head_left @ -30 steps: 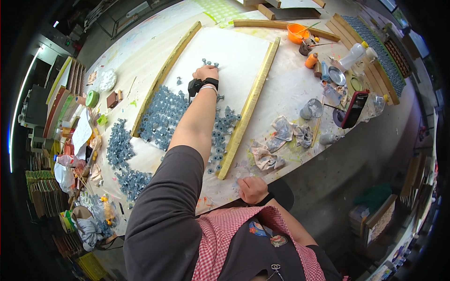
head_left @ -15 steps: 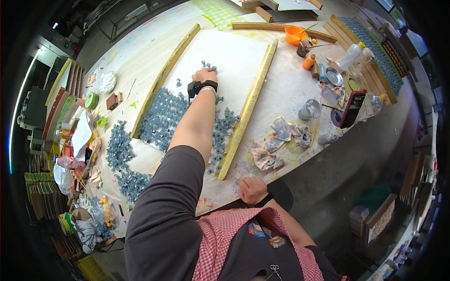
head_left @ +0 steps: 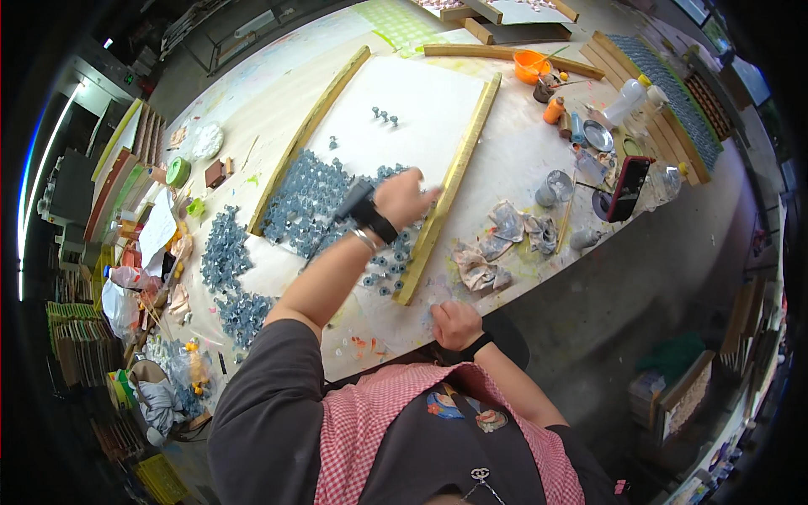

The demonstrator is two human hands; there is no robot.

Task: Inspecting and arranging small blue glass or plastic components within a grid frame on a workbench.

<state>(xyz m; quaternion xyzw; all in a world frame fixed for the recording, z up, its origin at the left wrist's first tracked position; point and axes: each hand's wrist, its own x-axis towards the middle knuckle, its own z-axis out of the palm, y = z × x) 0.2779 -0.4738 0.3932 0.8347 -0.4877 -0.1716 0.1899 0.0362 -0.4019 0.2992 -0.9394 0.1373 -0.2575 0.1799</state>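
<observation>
A white board lies on the worktable between two long wooden strips. Many small blue-grey pieces cover its near half, and a few stand alone farther up. My left hand, with a dark strap at the wrist, hovers curled over the pieces next to the right strip. Whether it holds any is hidden. My right hand rests as a fist on the table's near edge, with nothing visible in it.
More blue-grey pieces lie heaped left of the board. Crumpled rags sit right of the strip. Beyond them are glass jars, a dark red phone, a plastic bottle and an orange bowl. Clutter lines the left edge.
My left hand has drawn back from the far, bare part of the board to the pieces by the right strip. A few pieces now stand where it was. My right hand stayed put.
</observation>
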